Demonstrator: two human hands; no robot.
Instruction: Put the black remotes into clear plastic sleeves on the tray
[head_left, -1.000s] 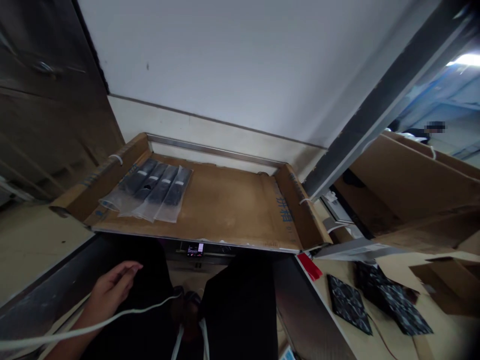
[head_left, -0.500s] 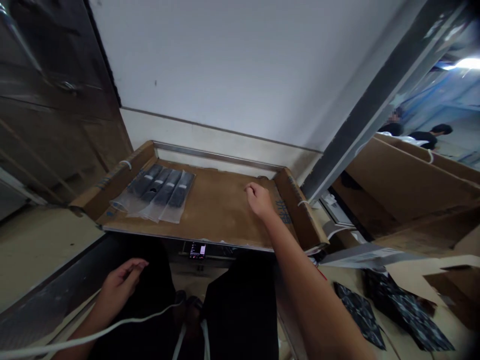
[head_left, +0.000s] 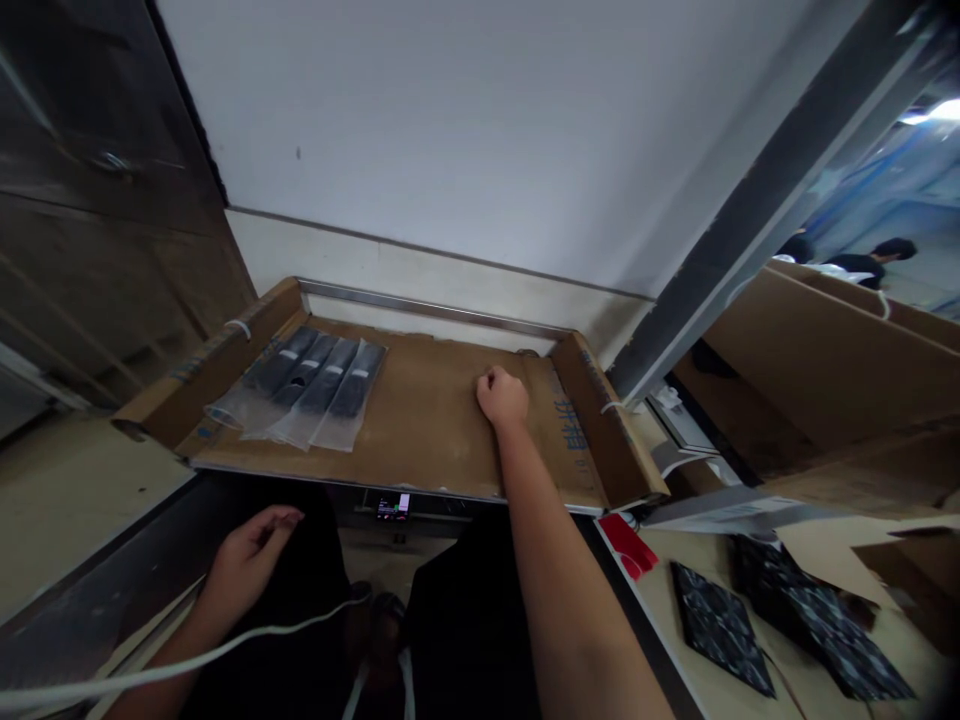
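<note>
My right hand is closed in a fist over the right half of a cardboard-lined tray. Its fingertips are tucked out of sight, so anything inside is hidden. Low at the left, in front of the tray and above my lap, my left hand hangs with its fingers curled towards the thumb. Nothing shows in it. Several clear plastic bags holding dark, flat items with pale bands lie side by side, overlapping, at the tray's left end. Neither hand touches them.
Raised cardboard sides bound the tray; a white wall stands behind. A lit screen sits below the front edge. A white cord crosses my left forearm. At right are a large carton, dark patterned packs and people beyond.
My right hand has shifted slightly left over the tray and turned, its fingers more tucked under. A red piece beside the tray is now uncovered. My left hand has barely moved.
</note>
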